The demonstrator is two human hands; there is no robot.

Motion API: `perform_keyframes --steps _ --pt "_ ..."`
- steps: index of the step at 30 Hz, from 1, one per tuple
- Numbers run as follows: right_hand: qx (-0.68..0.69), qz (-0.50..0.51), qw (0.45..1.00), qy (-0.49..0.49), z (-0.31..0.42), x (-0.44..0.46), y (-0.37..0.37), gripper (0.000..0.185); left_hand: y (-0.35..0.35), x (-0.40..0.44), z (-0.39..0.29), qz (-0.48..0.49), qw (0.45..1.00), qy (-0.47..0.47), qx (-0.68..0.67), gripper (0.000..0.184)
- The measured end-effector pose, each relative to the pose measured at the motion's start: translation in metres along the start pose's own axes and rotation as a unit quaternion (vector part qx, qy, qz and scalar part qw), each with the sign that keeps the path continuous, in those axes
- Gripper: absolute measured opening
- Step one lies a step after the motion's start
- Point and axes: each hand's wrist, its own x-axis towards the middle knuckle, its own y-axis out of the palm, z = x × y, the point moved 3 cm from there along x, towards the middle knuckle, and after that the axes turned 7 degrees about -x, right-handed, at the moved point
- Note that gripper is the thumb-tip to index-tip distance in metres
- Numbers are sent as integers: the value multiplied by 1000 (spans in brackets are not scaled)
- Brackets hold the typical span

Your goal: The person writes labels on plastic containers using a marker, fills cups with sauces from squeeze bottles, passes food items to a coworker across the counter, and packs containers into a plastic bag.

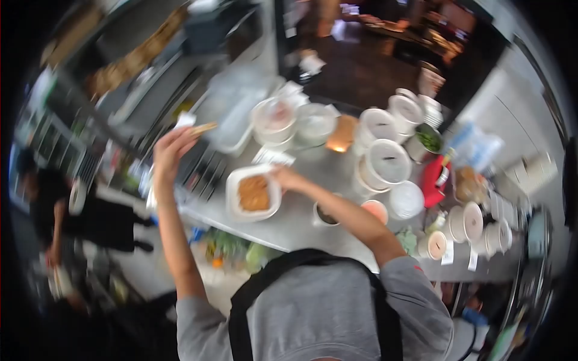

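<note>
Head view: a thin tan stick [205, 128] is pinched in the raised left hand [171, 149]; the right hand [289, 178] is set at the rim of a white bowl [232, 195], its grip too blurred to tell. Brown food [253, 194] is held in the bowl, on a steel counter [295, 224]. Apparently food is being prepared; a steady bowl seems called for next.

Kitchen, pale overhead-type brightness on the work side. Steel counter [328, 174] across the middle. Past its far edge, a black-framed opening [355, 69] onto a dimmer space, brown below, with warm orange glints, too blurred to read. Pale wall [512, 108] beyond the far right corner. Metal shelving [138, 90] off the far left corner; light grey floor [129, 268] past the left edge.
</note>
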Motion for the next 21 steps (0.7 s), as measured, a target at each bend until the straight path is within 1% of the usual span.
perform_keyframes --steps 1,2,3,5,6,7,9,10,13,15,17,18,19,20,21 --pt "-64 -31 997 -7 17 -17 -10 31 4 -1 3 24 999 -2 30 31" --pt "-72 -77 994 -30 27 -27 -15 25 8 -2 5 44 996 -16 77 29" --pt "-83 -41 995 -28 29 -30 -21 25 12 -2 8 70 990 -30 121 27" --pt "-79 -34 996 -22 39 -46 -24 26 19 5 15 134 962 -41 234 21" --pt "-91 -35 995 -27 43 -52 -26 26 25 5 18 135 967 -35 215 16" --pt "-102 -39 994 -31 46 -58 -29 26 28 9 20 133 967 -34 213 16" --pt "-98 -46 994 -35 50 -69 -31 26 39 17 27 193 919 -73 337 14" --pt "-94 -51 994 -32 50 -74 -32 25 45 19 29 193 912 -55 357 12" --pt "-72 -77 994 -35 52 -86 -37 25 64 24 38 220 894 -41 389 12" --pt "-37 -94 995 -26 51 -95 -44 28 79 27 49 238 897 -65 367 8" --pt "-23 -74 997 0 56 -104 -56 30 95 35 53 264 892 -67 360 10" --pt "-17 -98 995 5 58 -107 -68 30 107 37 45 265 893 -90 352 18" --pt "-17 -93 996 -4 62 -110 -80 30 118 38 29 263 894 -113 346 28" --pt "-18 -87 996 -13 67 -111 -93 30 128 41 11 266 888 -64 368 38" --pt "-14 -108 994 -10 75 -113 -113 30 139 45 -8 268 882 -14 387 50"
